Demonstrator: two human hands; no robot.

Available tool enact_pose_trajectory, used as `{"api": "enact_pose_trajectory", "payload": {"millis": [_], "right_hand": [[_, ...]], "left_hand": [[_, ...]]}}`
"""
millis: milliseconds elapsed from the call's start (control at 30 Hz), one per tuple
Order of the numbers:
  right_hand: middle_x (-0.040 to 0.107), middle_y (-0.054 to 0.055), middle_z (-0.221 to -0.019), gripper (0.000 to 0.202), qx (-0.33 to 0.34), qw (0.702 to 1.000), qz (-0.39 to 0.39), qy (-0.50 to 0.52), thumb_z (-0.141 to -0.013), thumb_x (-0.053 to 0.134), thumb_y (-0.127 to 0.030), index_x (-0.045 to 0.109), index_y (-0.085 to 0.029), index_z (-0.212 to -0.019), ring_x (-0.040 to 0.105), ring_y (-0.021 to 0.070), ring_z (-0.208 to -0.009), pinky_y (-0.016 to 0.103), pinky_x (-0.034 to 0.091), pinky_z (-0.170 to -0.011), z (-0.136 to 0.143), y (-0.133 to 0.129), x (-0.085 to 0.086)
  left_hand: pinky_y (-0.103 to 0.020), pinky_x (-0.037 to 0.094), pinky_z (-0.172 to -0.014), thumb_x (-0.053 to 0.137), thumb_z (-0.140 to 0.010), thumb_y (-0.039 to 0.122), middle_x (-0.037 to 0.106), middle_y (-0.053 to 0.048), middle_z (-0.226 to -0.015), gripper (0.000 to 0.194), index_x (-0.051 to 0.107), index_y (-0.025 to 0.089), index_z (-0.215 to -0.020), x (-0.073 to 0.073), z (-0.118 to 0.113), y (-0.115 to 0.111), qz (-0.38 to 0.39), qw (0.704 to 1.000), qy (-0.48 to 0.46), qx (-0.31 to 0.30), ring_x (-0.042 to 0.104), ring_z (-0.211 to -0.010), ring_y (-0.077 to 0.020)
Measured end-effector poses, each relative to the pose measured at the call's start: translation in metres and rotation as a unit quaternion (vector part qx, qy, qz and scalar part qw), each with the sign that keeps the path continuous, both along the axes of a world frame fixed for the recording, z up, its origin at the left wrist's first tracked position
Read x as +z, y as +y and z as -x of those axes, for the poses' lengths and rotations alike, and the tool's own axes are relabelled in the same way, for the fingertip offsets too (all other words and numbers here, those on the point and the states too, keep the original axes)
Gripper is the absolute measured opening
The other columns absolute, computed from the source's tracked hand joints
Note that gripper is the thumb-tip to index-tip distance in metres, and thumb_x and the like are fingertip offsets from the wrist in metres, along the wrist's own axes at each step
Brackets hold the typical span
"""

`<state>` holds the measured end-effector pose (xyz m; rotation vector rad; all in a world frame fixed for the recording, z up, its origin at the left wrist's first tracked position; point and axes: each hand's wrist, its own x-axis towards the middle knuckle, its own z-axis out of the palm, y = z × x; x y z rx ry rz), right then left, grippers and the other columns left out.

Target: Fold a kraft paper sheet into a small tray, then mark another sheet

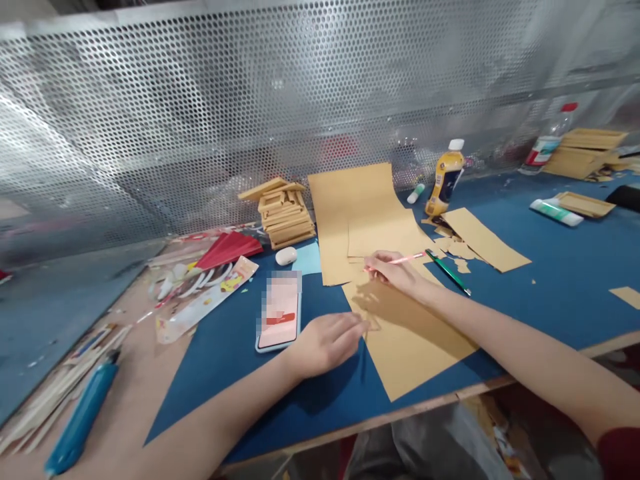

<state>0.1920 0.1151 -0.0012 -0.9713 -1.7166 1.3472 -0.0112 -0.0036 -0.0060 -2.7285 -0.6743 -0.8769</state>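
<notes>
My right hand (393, 270) is closed round a slim pink pencil (407, 259) above tan paper. My left hand (330, 341) rests at the left edge of the lower tan sheet (420, 340). Its fingers are pressed together at a small thin piece near the sheet's edge, too blurred to name. Larger tan sheets (335, 227) lie beyond the hands, the far one bent up against the mesh wall. A green pen-like tool (449, 273) lies just right of the pencil. Left of my left hand is a phone (283, 320) with a lit, partly blurred screen.
Behind the phone stand a white case (286, 256) and a stack of tan card frames (287, 217). A yellow bottle (445, 180), paper scraps (457, 248) and a glue stick (556, 212) are to the right. A blue-handled tool (85, 413) lies far left. Perforated metal (280, 87) closes the back.
</notes>
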Motion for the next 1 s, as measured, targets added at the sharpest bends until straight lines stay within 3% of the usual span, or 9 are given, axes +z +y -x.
{"api": "enact_pose_trajectory", "payload": {"millis": [133, 233, 400, 567, 733, 900, 1000], "right_hand": [[0.056, -0.002, -0.058, 0.023, -0.013, 0.999, 0.002, 0.029, -0.081, 0.057, -0.04, 0.058, -0.017, -0.075, 0.044, 0.0091, -0.046, 0.022, 0.03, -0.043, 0.005, 0.007, -0.022], [0.057, -0.003, -0.059, 0.019, -0.004, 0.999, 0.002, 0.046, -0.077, 0.063, -0.035, 0.056, -0.019, -0.082, 0.047, 0.0098, -0.047, 0.022, 0.032, -0.043, 0.004, 0.006, -0.029], [0.058, -0.002, -0.066, 0.018, 0.015, 0.998, -0.03, 0.044, -0.077, 0.064, -0.033, 0.055, -0.018, -0.079, 0.049, 0.0104, -0.053, 0.023, 0.037, -0.049, 0.001, 0.005, -0.031], [0.063, 0.002, -0.079, 0.023, -0.015, 0.994, -0.107, -0.012, -0.088, 0.051, -0.04, 0.058, -0.018, -0.089, 0.057, 0.0141, -0.069, 0.026, 0.043, -0.062, -0.004, 0.004, -0.028], [0.065, 0.005, -0.083, 0.02, -0.012, 0.939, -0.276, -0.203, -0.093, 0.042, -0.029, 0.058, -0.018, -0.094, 0.058, 0.0169, -0.076, 0.028, 0.041, -0.07, -0.018, 0.007, -0.021], [0.064, 0.009, -0.086, 0.009, -0.017, 0.911, -0.312, -0.269, -0.084, 0.051, -0.016, 0.059, -0.017, -0.087, 0.054, 0.0212, -0.081, 0.031, 0.038, -0.076, -0.023, 0.008, -0.017], [0.063, 0.007, -0.074, 0.009, -0.006, 0.902, -0.316, -0.295, -0.08, 0.053, -0.01, 0.059, -0.017, -0.083, 0.054, 0.0207, -0.078, 0.03, 0.037, -0.075, -0.021, 0.007, -0.013]], "left_hand": [[-0.03, 0.054, -0.09, 0.047, -0.091, 0.012, 0.068, -0.008, -0.089, 0.021, 0.055, 0.01, -0.11, 0.001, 0.0, 0.001, -0.03, 0.998, 0.036, -0.03, 0.066, -0.097, -0.0178], [-0.033, 0.052, -0.094, 0.049, -0.092, 0.011, 0.067, -0.006, -0.086, 0.019, 0.057, 0.011, -0.109, 0.004, 0.001, 0.003, -0.047, 0.995, 0.08, -0.039, 0.065, -0.1, -0.0188], [-0.035, 0.054, -0.091, 0.042, -0.095, 0.01, 0.067, -0.008, -0.092, 0.022, 0.056, 0.011, -0.112, 0.006, -0.002, 0.008, -0.064, 0.991, 0.108, 0.048, 0.065, -0.101, -0.0202], [-0.033, 0.056, -0.086, 0.038, -0.097, 0.011, 0.065, -0.011, -0.097, 0.022, 0.055, 0.01, -0.111, -0.003, -0.008, 0.011, -0.061, 0.986, 0.114, 0.106, 0.064, -0.101, -0.0213], [-0.031, 0.055, -0.087, 0.039, -0.097, 0.014, 0.065, -0.011, -0.105, 0.022, 0.055, 0.01, -0.112, -0.01, -0.01, 0.011, -0.055, 0.984, 0.125, 0.113, 0.063, -0.103, -0.0204], [-0.032, 0.054, -0.09, 0.038, -0.096, 0.012, 0.065, -0.014, -0.11, 0.024, 0.055, 0.009, -0.113, -0.014, -0.007, 0.013, -0.049, 0.982, 0.134, 0.121, 0.062, -0.108, -0.0213], [-0.034, 0.053, -0.091, 0.036, -0.097, 0.012, 0.065, -0.015, -0.11, 0.026, 0.056, 0.008, -0.112, -0.017, -0.005, 0.014, -0.045, 0.981, 0.137, 0.129, 0.061, -0.109, -0.0223]]}}
